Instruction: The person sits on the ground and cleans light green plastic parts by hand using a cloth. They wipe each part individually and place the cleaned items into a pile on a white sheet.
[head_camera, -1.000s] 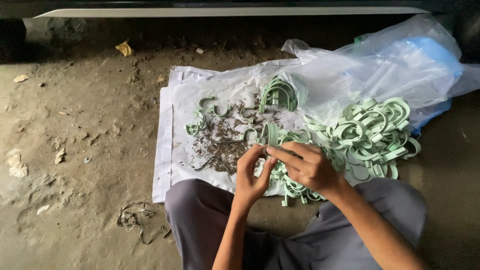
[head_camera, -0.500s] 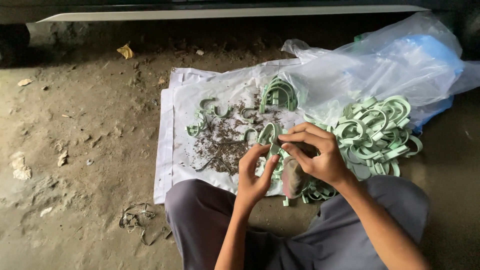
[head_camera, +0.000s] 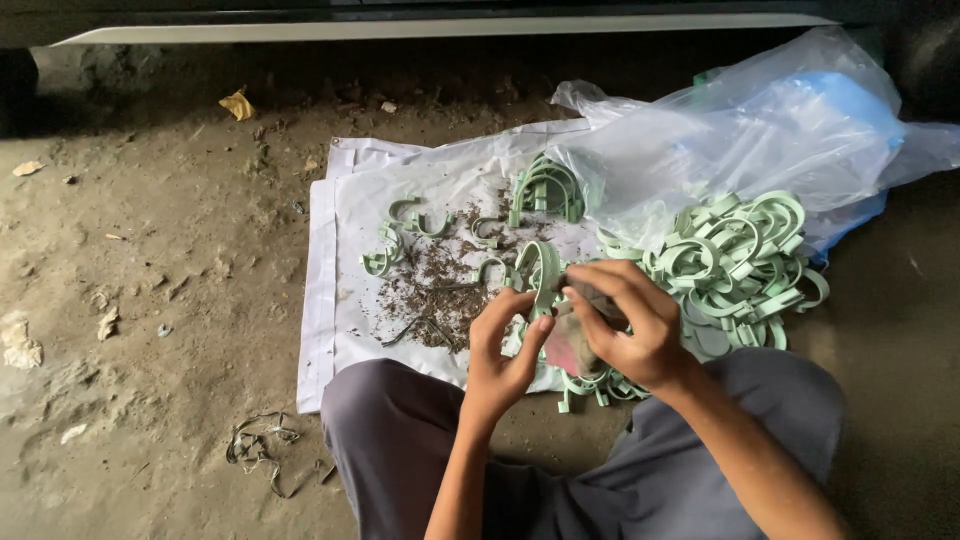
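Head camera view, looking down at a person who is sitting on a dirt floor with grey-trousered knees drawn up. A pale green U-shaped plastic clip is being held upright between both hands, just above the near edge of a white sheet spread on the ground. The left hand is being closed on the clip's lower part with fingertips and thumb; the right hand is being curled over something dark and reddish, too blurred to be identified, with its fingertips pressed against the clip. Compared with a second ago, the hands are being kept in nearly the same spot, but the right hand's fingers are now being spread higher over the clip and the dark thing beneath is showing more, so the same single clip appears to be worked on rather than swapped for another. On the sheet, roughly five or six loose clips are lying around a scatter of dark shavings, and one nested bundle of clips is standing farther back. To the right, one large heap of clips, too tangled to be counted, is spilling from one clear plastic bag. One crumpled yellow scrap is lying well apart.
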